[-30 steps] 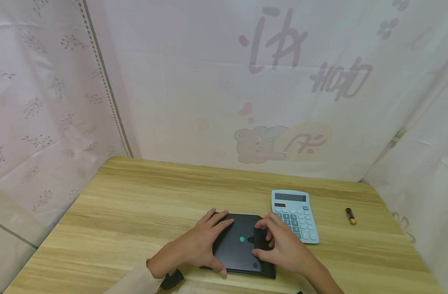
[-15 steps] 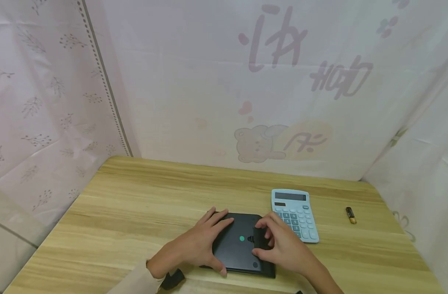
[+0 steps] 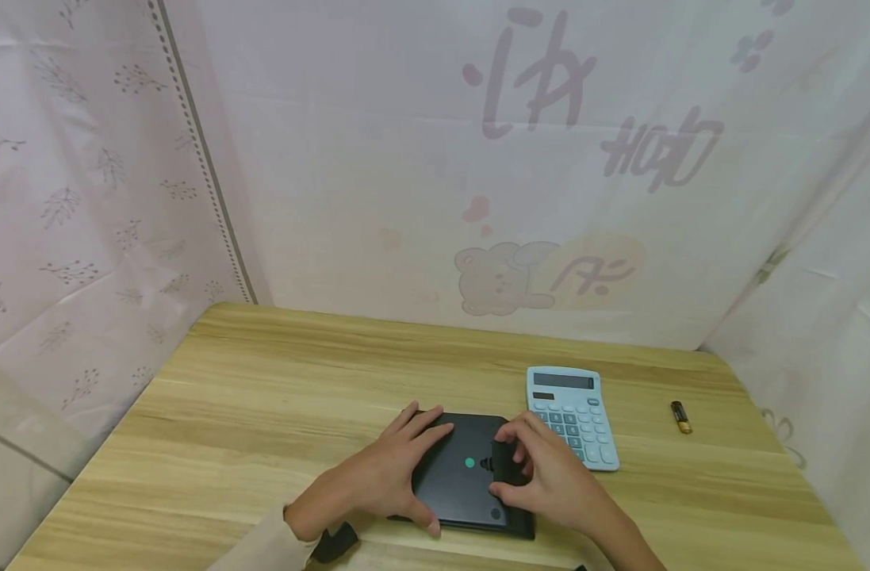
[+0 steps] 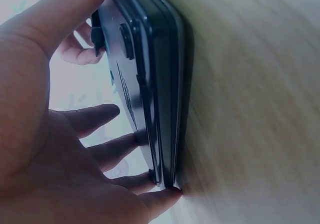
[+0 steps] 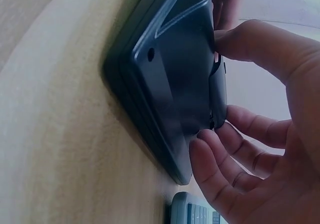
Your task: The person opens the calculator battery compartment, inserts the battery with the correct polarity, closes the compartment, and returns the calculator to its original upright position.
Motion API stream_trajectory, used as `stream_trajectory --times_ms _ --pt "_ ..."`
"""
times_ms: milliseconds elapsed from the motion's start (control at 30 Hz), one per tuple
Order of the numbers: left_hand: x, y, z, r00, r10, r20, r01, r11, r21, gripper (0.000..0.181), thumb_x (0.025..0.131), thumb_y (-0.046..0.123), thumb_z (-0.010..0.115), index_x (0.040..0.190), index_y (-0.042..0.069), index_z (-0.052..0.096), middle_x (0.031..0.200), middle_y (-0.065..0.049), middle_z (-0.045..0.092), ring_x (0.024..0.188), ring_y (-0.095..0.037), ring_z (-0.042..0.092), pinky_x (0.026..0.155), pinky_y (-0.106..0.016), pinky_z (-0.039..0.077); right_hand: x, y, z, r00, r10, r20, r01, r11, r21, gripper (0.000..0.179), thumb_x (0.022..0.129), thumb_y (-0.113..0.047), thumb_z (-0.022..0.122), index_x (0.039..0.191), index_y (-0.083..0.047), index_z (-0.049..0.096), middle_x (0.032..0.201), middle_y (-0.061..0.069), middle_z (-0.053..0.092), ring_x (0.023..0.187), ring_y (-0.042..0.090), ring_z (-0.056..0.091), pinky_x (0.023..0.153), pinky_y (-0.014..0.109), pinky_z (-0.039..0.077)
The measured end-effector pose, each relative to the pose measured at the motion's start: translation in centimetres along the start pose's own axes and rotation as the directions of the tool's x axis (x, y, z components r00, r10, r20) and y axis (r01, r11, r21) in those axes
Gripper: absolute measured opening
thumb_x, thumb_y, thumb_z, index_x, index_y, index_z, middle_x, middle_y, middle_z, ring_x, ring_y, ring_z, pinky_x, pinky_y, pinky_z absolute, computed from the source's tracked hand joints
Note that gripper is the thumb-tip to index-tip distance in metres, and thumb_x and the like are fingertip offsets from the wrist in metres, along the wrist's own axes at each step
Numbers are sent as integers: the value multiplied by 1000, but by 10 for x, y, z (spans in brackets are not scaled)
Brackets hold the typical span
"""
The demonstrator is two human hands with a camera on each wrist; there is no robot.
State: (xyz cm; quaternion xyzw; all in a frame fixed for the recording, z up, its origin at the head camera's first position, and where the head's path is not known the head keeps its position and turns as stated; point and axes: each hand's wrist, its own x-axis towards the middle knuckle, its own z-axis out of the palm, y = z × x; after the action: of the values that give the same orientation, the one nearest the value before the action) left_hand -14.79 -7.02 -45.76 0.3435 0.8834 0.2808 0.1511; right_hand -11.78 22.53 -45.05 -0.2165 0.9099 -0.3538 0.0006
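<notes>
A flat black device [image 3: 454, 488], shaped like a calculator, lies back side up on the table, with a green dot [image 3: 469, 462] and round feet on its underside. My left hand [image 3: 381, 472] rests on its left part, fingers spread, thumb at the near edge and fingertips reaching the far edge. At its right part, my right hand [image 3: 552, 480] pinches a small black battery cover [image 5: 218, 97] between thumb and fingers. That cover is raised from the back in the right wrist view. The opening beneath is mostly hidden by the cover and fingers.
A light blue calculator [image 3: 573, 408] lies face up just beyond my right hand. Farther right is a single black and gold battery [image 3: 680, 417]. Behind the wooden table [image 3: 285, 381] hangs a printed white cloth [image 3: 363, 198].
</notes>
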Motion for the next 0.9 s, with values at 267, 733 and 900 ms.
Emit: stream_trajectory --times_ms 267,733,900 --pt "0 -1 1 1000 0 2 0 1000 -12 122 73 53 103 171 17 40 182 -6 23 167 -44 9 125 -67 32 0 1 0 1000 -13 -8 13 1000 -12 49 84 -28 97 120 -17 67 109 -6 57 89 10 57 68 25 54" --pt "0 -1 0 1000 1 3 -1 1000 -7 123 72 53 103 171 17 40 182 -7 22 167 -45 10 125 -68 32 0 1 -3 1000 -28 -15 27 1000 -12 49 85 -26 97 122 -16 66 109 -4 57 88 10 57 67 25 55" --pt "0 -2 1 1000 -3 6 3 1000 -19 123 72 53 103 172 18 40 182 -6 22 167 -44 8 125 -68 31 0 1 -4 999 -31 -25 31 999 -10 50 84 -25 97 122 -15 66 109 -4 57 88 12 58 68 26 56"
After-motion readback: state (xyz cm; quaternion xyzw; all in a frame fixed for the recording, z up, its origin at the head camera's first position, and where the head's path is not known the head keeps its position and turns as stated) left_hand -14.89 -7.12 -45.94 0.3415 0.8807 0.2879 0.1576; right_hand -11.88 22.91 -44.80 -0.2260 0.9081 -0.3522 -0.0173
